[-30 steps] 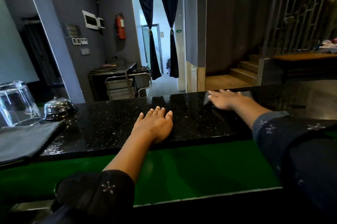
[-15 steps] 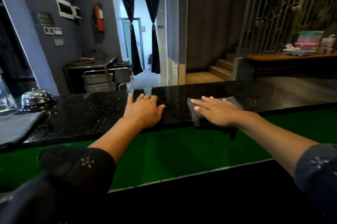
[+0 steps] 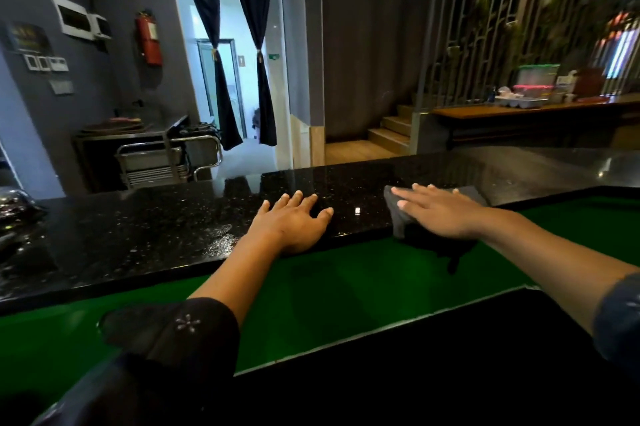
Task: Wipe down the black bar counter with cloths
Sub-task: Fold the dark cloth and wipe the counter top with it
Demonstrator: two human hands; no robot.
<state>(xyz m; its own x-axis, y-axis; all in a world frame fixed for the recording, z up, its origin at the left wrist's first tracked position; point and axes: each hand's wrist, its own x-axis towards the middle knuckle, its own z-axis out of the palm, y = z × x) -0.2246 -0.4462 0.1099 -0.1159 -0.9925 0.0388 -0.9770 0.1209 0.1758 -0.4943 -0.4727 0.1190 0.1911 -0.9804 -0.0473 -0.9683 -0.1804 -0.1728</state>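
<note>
I have both hands laid out on the black speckled table (image 3: 145,238), arms reaching forward from dark sleeves with small white flower marks. My left hand (image 3: 292,223) lies flat, palm down, right at the near edge of the stone, fingers straight and slightly spread, holding nothing. My right hand (image 3: 441,212) is also flat with its fingers extended, pointing left, and it presses on a dark grey cloth (image 3: 401,217) that lies on the table top; the cloth shows beyond my fingertips and behind the back of my hand, and part of it hangs over the near edge onto the green lower ledge (image 3: 311,290) below. The two hands are near each other but apart, with a strip of bare glossy stone between them. Left of my left hand the surface carries a wet sheen and scattered droplets. At the far left edge of the view I can just make out a shiny metal dome (image 3: 15,198), mostly cut off. Beyond the table stand a steel trolley (image 3: 166,162), a red fire extinguisher (image 3: 149,37) on the grey wall, a doorway with dark tied curtains (image 3: 221,79), wooden steps (image 3: 391,131) and a wooden shelf (image 3: 519,110) carrying containers that are too blurred to identify.
</note>
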